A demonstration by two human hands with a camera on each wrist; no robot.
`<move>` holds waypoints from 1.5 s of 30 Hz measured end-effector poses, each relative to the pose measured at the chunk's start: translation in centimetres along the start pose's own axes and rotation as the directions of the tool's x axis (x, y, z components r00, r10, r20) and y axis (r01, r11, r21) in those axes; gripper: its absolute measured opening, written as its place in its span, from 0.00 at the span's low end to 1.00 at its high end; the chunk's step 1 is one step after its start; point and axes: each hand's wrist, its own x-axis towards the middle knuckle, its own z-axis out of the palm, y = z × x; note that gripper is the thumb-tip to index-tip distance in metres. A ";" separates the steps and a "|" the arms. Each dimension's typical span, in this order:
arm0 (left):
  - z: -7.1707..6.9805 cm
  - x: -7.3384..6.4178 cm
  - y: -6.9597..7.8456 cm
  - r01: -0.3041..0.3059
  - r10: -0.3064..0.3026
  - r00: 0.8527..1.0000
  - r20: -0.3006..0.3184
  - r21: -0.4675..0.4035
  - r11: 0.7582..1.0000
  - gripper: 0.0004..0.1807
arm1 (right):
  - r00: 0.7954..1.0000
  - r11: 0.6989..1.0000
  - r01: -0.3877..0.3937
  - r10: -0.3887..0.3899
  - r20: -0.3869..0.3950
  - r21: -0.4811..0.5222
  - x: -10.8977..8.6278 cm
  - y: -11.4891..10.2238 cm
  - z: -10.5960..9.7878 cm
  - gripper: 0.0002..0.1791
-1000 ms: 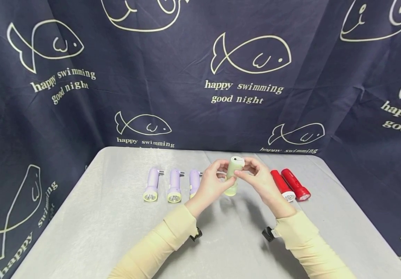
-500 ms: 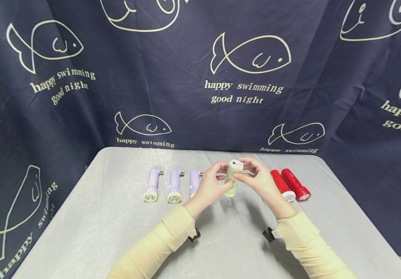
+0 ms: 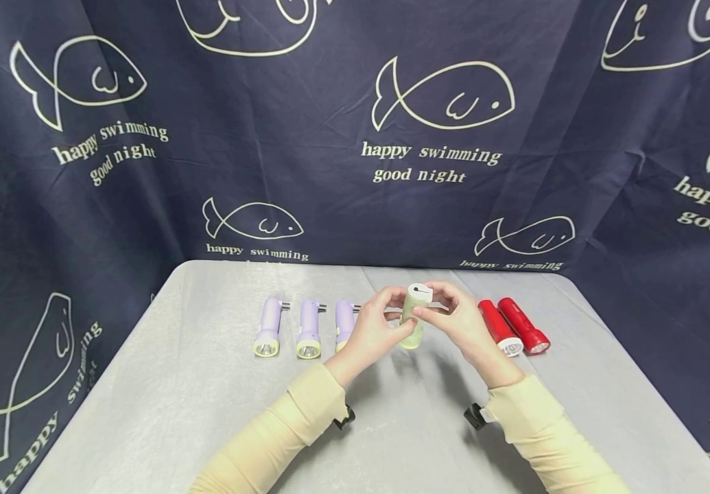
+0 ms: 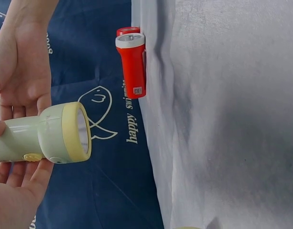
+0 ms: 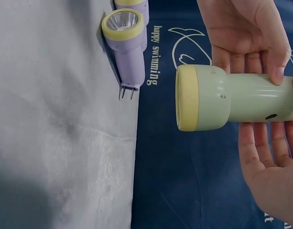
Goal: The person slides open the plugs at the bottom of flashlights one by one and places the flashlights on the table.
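Observation:
Both hands hold a pale green flashlight (image 3: 415,317) with a yellow rim above the table, its lens end pointing down. My left hand (image 3: 374,328) grips its left side, thumb on the near face and fingers behind. From the other side my right hand (image 3: 457,320) pinches the upper body near the tail cap, which has a dark slot. A yellow switch (image 4: 33,157) shows on the body in the left wrist view. Left of the hands lie purple flashlights (image 3: 309,326) with plug prongs, the nearest partly hidden by my left hand. A red flashlight (image 3: 498,322) lies beyond my right hand.
A second red flashlight (image 3: 521,324) lies beside the first, on the right. The grey cloth-covered table (image 3: 416,439) ends at the back before a dark blue curtain (image 3: 330,137) with fish prints.
The green flashlight has dipped slightly, its tail end a little lower than a second ago. Both hands keep their hold, and the left has shifted slightly. The flashlights on the table have stayed put.

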 end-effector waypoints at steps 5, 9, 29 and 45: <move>0.2 0.4 -1.6 0.007 -0.007 1.000 0.005 -0.004 1.000 0.22 | 1.000 1.000 -0.007 0.007 -0.007 -0.003 0.0 0.0 0.0 0.24; 0.0 0.6 -1.7 0.005 -0.005 1.000 0.023 0.012 1.000 0.22 | 1.000 1.000 -0.010 0.010 -0.007 -0.006 0.0 -0.1 -0.1 0.24; -2.6 2.0 0.2 0.163 -0.161 0.986 0.032 -0.058 0.985 0.15 | 0.999 0.999 0.036 -0.036 0.025 0.022 0.1 0.0 0.0 0.24; -2.9 3.1 1.9 0.445 -0.426 0.895 0.132 -0.192 0.875 0.13 | 0.999 0.999 0.018 -0.016 0.046 -0.044 -0.1 0.0 0.3 0.25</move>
